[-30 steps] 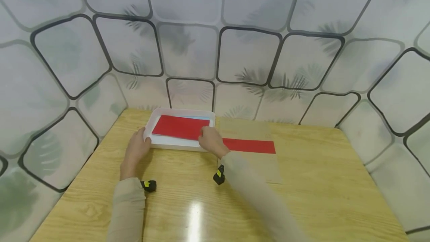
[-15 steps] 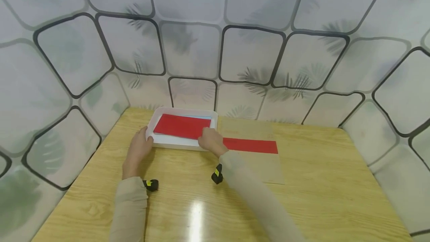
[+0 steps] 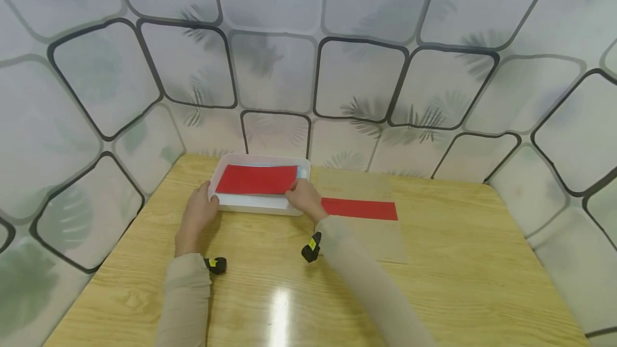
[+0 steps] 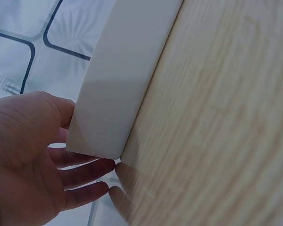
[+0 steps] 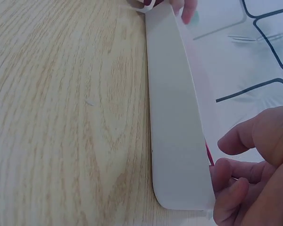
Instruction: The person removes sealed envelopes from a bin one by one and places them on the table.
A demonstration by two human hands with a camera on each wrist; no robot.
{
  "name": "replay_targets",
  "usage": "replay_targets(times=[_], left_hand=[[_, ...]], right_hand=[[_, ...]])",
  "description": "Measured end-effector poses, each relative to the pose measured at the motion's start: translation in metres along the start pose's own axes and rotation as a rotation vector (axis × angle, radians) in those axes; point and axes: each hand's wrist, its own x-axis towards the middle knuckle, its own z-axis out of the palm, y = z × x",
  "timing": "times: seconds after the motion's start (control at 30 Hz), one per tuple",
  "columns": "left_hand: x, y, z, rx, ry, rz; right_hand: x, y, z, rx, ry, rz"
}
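A shallow white tray (image 3: 250, 209) stands on the wooden table. My left hand (image 3: 198, 213) holds its left end; in the left wrist view, the hand's thumb is at the top edge and the fingers spread around the corner. A red sheet (image 3: 257, 180) lies in the tray over white and light blue sheets (image 3: 255, 201). At the tray's near right corner is my right hand (image 3: 305, 198), beside the sheet's right end. The right wrist view shows that hand's thumb standing apart from its loosely bent fingers, with a sliver of red by the fingertips.
Right of the tray lies a flat tan board (image 3: 356, 240) with a red strip (image 3: 359, 209) across it, partly behind the right hand. A patterned wall covering (image 3: 275, 74) rises directly behind the table (image 3: 463, 261). Each wrist carries a small black device.
The red sheet has turned and shifted slightly left, so its right end now stands clear of more light blue sheet. The left hand stays on the tray; the right hand has barely moved.
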Motion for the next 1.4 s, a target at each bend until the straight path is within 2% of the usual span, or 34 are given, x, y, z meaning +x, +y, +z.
replay_targets(times=[0.2, 0.37, 0.5, 0.6, 0.8, 0.9, 1.0, 1.07, 1.17, 1.4], left_hand=[[0.000, -0.002, -0.002, 0.007, 0.004, -0.002], [-0.001, 0.000, -0.002, 0.002, 0.013, 0.010], [0.000, 0.000, 0.001, 0.006, 0.018, 0.019], [0.000, -0.001, 0.002, 0.015, 0.027, 0.024], [0.001, -0.002, 0.002, 0.030, 0.051, 0.050], [0.001, -0.002, 0.001, 0.028, 0.056, 0.053], [0.002, -0.002, 0.000, 0.022, 0.053, 0.042], [0.002, -0.002, 0.001, 0.019, 0.046, 0.031], [0.002, -0.003, 0.002, 0.018, 0.040, 0.024], [0.000, -0.001, 0.002, 0.015, 0.045, 0.029]], right_hand=[[0.000, -0.002, 0.000, 0.128, 0.049, -0.032], [0.003, -0.002, 0.002, 0.330, 0.034, -0.110], [0.006, 0.003, 0.006, 0.475, 0.013, -0.124], [0.009, 0.007, 0.007, 0.564, 0.054, -0.104], [0.009, 0.004, 0.006, 0.714, 0.257, -0.022], [0.009, 0.002, 0.004, 0.767, 0.265, 0.052], [0.009, 0.002, 0.000, 0.807, 0.211, 0.130], [0.009, 0.003, -0.002, 0.798, 0.174, 0.165], [0.007, 0.006, -0.005, 0.720, 0.158, 0.172], [0.002, 0.017, -0.010, 0.396, 0.244, 0.017]])
